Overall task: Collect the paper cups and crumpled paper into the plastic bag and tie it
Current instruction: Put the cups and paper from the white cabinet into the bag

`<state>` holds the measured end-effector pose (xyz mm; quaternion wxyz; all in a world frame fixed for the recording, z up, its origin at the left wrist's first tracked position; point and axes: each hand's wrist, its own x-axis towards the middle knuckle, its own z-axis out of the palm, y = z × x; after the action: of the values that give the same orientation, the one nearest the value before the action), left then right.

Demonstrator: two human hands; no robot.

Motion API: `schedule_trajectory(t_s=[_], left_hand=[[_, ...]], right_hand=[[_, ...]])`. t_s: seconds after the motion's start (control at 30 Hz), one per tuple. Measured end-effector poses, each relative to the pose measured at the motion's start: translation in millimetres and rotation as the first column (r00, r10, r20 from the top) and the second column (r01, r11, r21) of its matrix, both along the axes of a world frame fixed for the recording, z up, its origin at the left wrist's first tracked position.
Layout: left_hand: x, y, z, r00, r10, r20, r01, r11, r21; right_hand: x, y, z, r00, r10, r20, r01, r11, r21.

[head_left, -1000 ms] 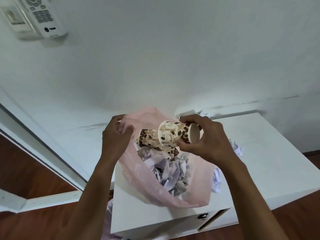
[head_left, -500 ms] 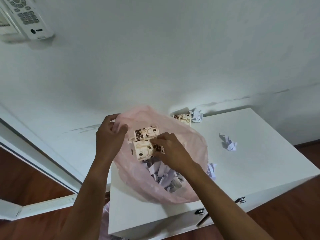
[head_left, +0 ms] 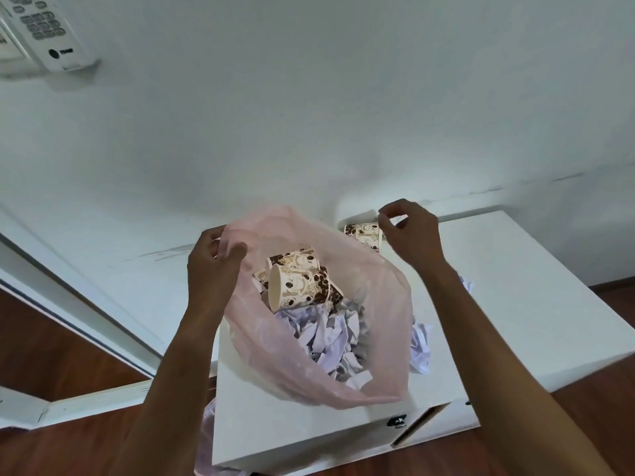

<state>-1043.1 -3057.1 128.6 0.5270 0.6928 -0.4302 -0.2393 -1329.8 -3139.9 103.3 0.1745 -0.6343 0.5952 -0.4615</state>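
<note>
Room: white wall [head_left: 343, 115] behind, a remote control [head_left: 44, 29] mounted top left, brown wood floor [head_left: 51, 355] below.
Desk: white desk [head_left: 532, 286] pushed against the wall, the open pink plastic bag [head_left: 292, 372] sitting on it.
Left hand: the left hand [head_left: 213, 266] pinches the bag's rim at the far left and holds the mouth up and open.
Right hand: the right hand [head_left: 409, 231] hovers by the wall, thumb and forefinger curled close together; what they hold, if anything, I can't tell.
Cups in bag: paper cups [head_left: 299, 283] lie on their sides, the front one's long axis running left-right, mouth to the left.
Paper in bag: crumpled paper [head_left: 330, 334] heaped under the cups.
Outside: one loose cup [head_left: 362, 233] on its side by the wall, touching the bag's far edge; a paper ball [head_left: 421, 348] just beside the bag's right side.
</note>
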Motion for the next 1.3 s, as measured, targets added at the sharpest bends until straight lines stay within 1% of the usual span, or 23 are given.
schedule_trajectory(t_s=[0.03, 0.07, 0.1, 0.13, 0.17, 0.2, 0.23, 0.27, 0.3, 0.37, 0.43, 0.57, 0.6, 0.67, 0.73, 0.83, 0.9, 1.03, 1.1, 1.17, 1.23, 1.3], left_hand=[[1, 0, 0, 1.000, 0.000, 0.006, 0.000, 1.000, 0.001], [1, 0, 0, 1.000, 0.003, 0.011, -0.004, 1.000, 0.002], [1, 0, 1, 1.000, 0.008, 0.015, -0.008, 1.000, 0.005], [0, 0, 1, 1.000, 0.012, 0.018, -0.012, 1.000, 0.008], [0, 0, 2, 1.000, 0.015, 0.020, -0.015, 1.000, 0.010], [0, 0, 2, 1.000, 0.017, 0.022, -0.018, 1.000, 0.013], [0, 0, 1, 0.999, 0.018, 0.027, -0.019, 1.000, 0.018], [0, 0, 1, 0.999, 0.017, 0.031, -0.017, 1.000, 0.024], [0, 0, 1, 0.999, 0.016, 0.030, -0.017, 0.999, 0.029], [0, -1, 0, 1.000, 0.015, 0.027, -0.016, 0.999, 0.033], [0, -3, 1, 0.999, 0.019, 0.032, -0.020, 0.999, 0.032], [0, -4, 2, 1.000, 0.025, 0.012, -0.025, 1.000, 0.015], [0, -3, 3, 1.000, 0.024, 0.009, -0.024, 1.000, 0.012], [-1, -3, 3, 1.000, 0.020, 0.005, -0.020, 1.000, 0.009], [-1, -2, 2, 1.000, 0.016, 0.007, -0.016, 1.000, 0.007], [-1, -2, 4, 1.000, 0.016, 0.012, -0.016, 1.000, 0.004], [-2, -2, 6, 1.000, 0.017, 0.005, -0.017, 1.000, 0.000], [-4, -1, 11, 0.999, 0.021, -0.029, -0.021, 1.000, -0.014], [-3, -1, 13, 1.000, 0.022, -0.020, -0.022, 1.000, -0.007], [0, 0, 15, 1.000, 0.026, -0.001, -0.026, 1.000, 0.001], [5, 1, 16, 1.000, 0.020, 0.015, -0.020, 1.000, 0.013], [10, 4, 18, 1.000, -0.004, 0.007, 0.004, 1.000, 0.026]], right_hand=[[-8, -17, -9, 0.999, 0.011, -0.039, -0.007, 0.994, 0.111], [-14, -34, -21, 0.998, 0.043, -0.051, -0.028, 0.965, 0.259], [-18, -49, -32, 0.995, 0.099, -0.016, -0.082, 0.903, 0.422], [-19, -59, -43, 0.988, 0.142, 0.062, -0.152, 0.814, 0.561], [-18, -67, -53, 0.976, 0.170, 0.135, -0.217, 0.742, 0.635], [-15, -73, -62, 0.972, 0.175, 0.157, -0.235, 0.710, 0.664], [-14, -80, -73, 0.973, 0.166, 0.159, -0.229, 0.721, 0.654], [-11, -82, -78, 0.980, 0.130, 0.147, -0.194, 0.754, 0.627], [-9, -87, -85, 0.986, 0.066, 0.156, -0.147, 0.792, 0.593], [-4, -88, -84, 0.964, -0.112, 0.242, -0.044, 0.827, 0.560], [-4, -95, -91, 0.942, -0.219, 0.256, 0.046, 0.837, 0.546], [-14, -118, -116, 0.924, -0.295, 0.242, 0.135, 0.846, 0.516], [-14, -119, -117, 0.921, -0.290, 0.259, 0.124, 0.850, 0.512], [-9, -108, -107, 0.901, -0.263, 0.345, 0.051, 0.854, 0.517], [-6, -96, -96, 0.889, -0.230, 0.396, 0.017, 0.880, 0.474], [-6, -78, -69, 0.882, -0.194, 0.429, 0.044, 0.941, 0.336], [-2, -56, -35, 0.880, -0.159, 0.448, 0.065, 0.974, 0.219], [12, 2, 27, 0.828, 0.007, 0.560, 0.021, 0.999, -0.044], [25, 35, 47, 0.844, 0.105, 0.527, -0.042, 0.990, -0.131], [35, 64, 56, 0.889, 0.197, 0.414, -0.128, 0.974, -0.187], [41, 87, 56, 0.928, 0.254, 0.272, -0.210, 0.961, -0.181], [48, 102, 52, 0.945, 0.275, 0.175, -0.250, 0.956, -0.154]])
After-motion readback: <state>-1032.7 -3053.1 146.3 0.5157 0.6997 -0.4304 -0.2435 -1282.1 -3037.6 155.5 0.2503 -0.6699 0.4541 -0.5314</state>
